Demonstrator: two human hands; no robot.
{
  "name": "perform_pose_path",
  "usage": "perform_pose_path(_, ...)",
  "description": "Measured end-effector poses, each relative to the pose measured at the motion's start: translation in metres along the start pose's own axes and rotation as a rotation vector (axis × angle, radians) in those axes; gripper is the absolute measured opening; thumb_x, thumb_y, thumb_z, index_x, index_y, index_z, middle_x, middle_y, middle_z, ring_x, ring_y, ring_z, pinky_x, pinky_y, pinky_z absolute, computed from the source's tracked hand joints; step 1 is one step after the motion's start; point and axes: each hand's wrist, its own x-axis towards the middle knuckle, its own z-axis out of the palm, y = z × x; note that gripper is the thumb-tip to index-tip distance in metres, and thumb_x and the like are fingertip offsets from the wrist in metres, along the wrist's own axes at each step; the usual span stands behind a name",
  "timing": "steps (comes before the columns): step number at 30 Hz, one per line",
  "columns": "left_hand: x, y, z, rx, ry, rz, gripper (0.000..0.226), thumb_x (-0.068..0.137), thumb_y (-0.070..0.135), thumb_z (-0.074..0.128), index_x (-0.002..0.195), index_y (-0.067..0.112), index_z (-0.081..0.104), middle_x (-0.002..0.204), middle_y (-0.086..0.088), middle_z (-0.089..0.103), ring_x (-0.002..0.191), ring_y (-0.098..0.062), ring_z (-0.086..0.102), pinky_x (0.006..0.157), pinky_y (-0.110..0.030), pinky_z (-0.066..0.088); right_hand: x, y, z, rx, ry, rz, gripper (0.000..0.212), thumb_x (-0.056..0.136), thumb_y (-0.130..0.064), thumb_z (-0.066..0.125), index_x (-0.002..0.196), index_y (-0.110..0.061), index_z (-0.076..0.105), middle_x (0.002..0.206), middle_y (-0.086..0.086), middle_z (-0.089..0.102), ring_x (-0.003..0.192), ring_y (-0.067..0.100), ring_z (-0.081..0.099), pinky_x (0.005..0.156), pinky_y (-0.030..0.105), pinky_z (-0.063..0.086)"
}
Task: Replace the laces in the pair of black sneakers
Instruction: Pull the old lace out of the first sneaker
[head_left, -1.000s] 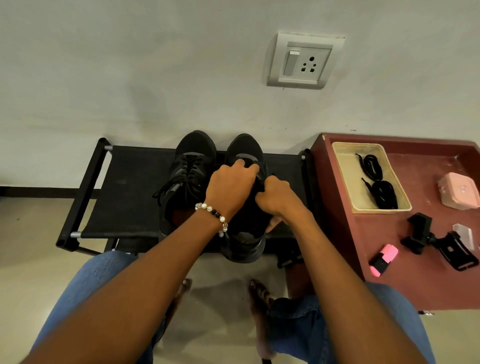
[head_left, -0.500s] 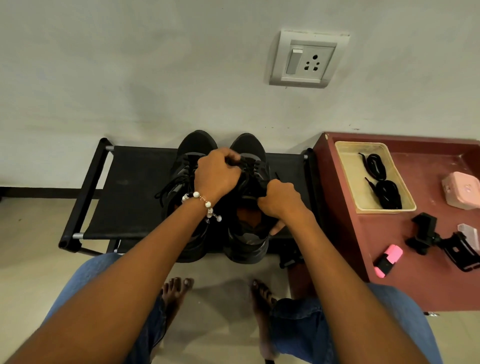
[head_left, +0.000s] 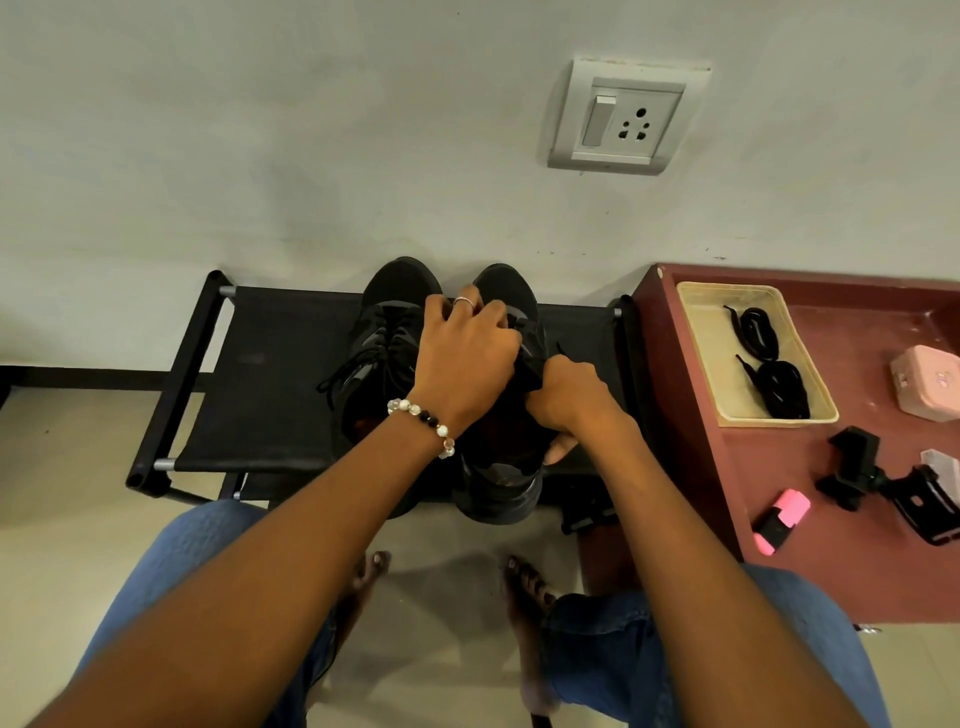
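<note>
At the centre of the frame we see 2 black sneakers standing side by side on a low black fabric rack (head_left: 270, 395), toes toward the wall. The left sneaker (head_left: 387, 332) still carries its lace, with loose ends trailing out to the left over the fabric. The right sneaker (head_left: 501, 467) sits just beside it, its heel hanging over the rack's near edge.

Our left hand (head_left: 465, 353), with a bead bracelet (head_left: 423, 418) at the wrist and a ring on 1 finger, reaches over the upper part of the right sneaker; its fingers are curled down into the lacing area, gripping there, though we cannot tell exactly which strand they hold. Our right hand (head_left: 563, 395) is closed around the dark tongue or collar of the same sneaker at its right side, with the thumb tip showing below.

On the right of the frame stands a dark red table (head_left: 857, 582). A shallow beige tray (head_left: 698, 332) lies in its upper part, holding 2 coiled black laces (head_left: 779, 387). Near the tray we see a pink box (head_left: 927, 382) at the right edge, a black clamp mount (head_left: 883, 483) below it, and a pink highlighter (head_left: 782, 519) toward the lower right. A white wall socket (head_left: 626, 119) sits in the upper right of the frame.
</note>
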Motion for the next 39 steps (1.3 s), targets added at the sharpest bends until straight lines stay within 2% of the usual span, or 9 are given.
perform_pose_path(4,0.006,-0.005,-0.003,-0.312,-0.086,-0.175,0.016,0.084,0.037,0.060,0.084,0.029,0.074,0.098,0.010,0.065,0.110,-0.020,0.050,0.093,-0.043,0.033,-0.002,-0.001,-0.001,-0.015,-0.016,-0.006,0.012,0.096,-0.019,0.053,0.099,-0.009,0.047,0.088,0.007,0.050,0.077,0.025,0.055,0.070,0.033,0.044)
perform_pose_path(7,0.012,-0.019,-0.004,-0.718,-0.099,-0.444,0.006,0.076,0.033,0.071,0.074,0.029,0.075,0.080,0.011,0.070,0.090,-0.012,0.062,0.089,-0.042,0.048,-0.003,-0.002,-0.003,-0.018,-0.034,-0.002,0.017,0.096,-0.019,0.052,0.108,-0.006,0.051,0.093,0.009,0.049,0.089,0.030,0.059,0.072,0.034,0.044)
perform_pose_path(12,0.016,-0.028,-0.008,-1.013,0.030,-0.765,0.008,0.077,0.021,0.076,0.074,0.014,0.075,0.070,0.008,0.067,0.070,-0.009,0.066,0.078,-0.035,0.058,-0.004,-0.003,-0.003,-0.014,-0.050,0.003,0.011,0.097,-0.018,0.050,0.096,-0.010,0.042,0.089,0.006,0.043,0.065,0.020,0.049,0.057,0.027,0.041)
perform_pose_path(15,0.013,-0.024,-0.009,-0.762,0.045,-0.548,0.005,0.080,0.027,0.067,0.082,0.023,0.068,0.079,0.011,0.065,0.082,-0.013,0.063,0.082,-0.044,0.053,-0.006,-0.004,-0.004,-0.023,-0.046,-0.005,0.008,0.097,-0.016,0.049,0.097,-0.009,0.045,0.081,0.004,0.042,0.058,0.018,0.045,0.053,0.026,0.039)
perform_pose_path(20,0.012,-0.016,-0.008,-0.424,-0.277,-0.030,0.050,0.084,0.035,0.060,0.133,0.029,0.052,0.128,0.003,0.053,0.122,-0.023,0.044,0.101,-0.050,0.034,-0.006,-0.004,-0.002,-0.037,-0.028,-0.012,0.007,0.097,-0.016,0.047,0.093,-0.010,0.045,0.082,0.007,0.050,0.056,0.018,0.049,0.044,0.023,0.036)
perform_pose_path(28,0.002,0.000,0.007,-0.042,0.022,0.041,0.009,0.080,0.024,0.071,0.076,0.017,0.074,0.080,-0.002,0.067,0.087,-0.027,0.063,0.078,-0.042,0.045,-0.004,-0.001,0.004,-0.022,0.008,-0.022,0.015,0.098,-0.016,0.048,0.109,-0.006,0.052,0.109,0.015,0.056,0.083,0.028,0.057,0.063,0.030,0.040)
perform_pose_path(33,0.008,-0.007,-0.003,-0.410,0.003,-0.193,0.019,0.087,0.030,0.057,0.082,0.020,0.072,0.088,0.003,0.065,0.090,-0.018,0.059,0.084,-0.039,0.042,-0.003,0.000,0.005,-0.004,0.021,-0.021,0.025,0.097,-0.016,0.048,0.118,-0.003,0.052,0.118,0.019,0.056,0.098,0.035,0.059,0.065,0.030,0.042)
perform_pose_path(36,0.017,-0.019,-0.010,-0.955,0.031,-0.569,0.018,0.087,0.020,0.060,0.077,0.009,0.070,0.072,0.001,0.068,0.071,-0.016,0.064,0.072,-0.027,0.051,-0.004,0.000,0.004,0.005,0.014,-0.016,0.026,0.097,-0.016,0.049,0.118,-0.003,0.052,0.120,0.019,0.055,0.103,0.037,0.058,0.070,0.033,0.041)
perform_pose_path(39,0.023,-0.028,-0.020,-1.693,0.114,-0.941,0.021,0.093,0.012,0.050,0.075,0.008,0.061,0.066,-0.001,0.069,0.069,-0.020,0.068,0.072,-0.034,0.054,-0.005,-0.001,0.004,0.007,0.010,-0.014,0.024,0.097,-0.014,0.048,0.117,-0.002,0.053,0.119,0.020,0.055,0.102,0.037,0.058,0.069,0.034,0.041)
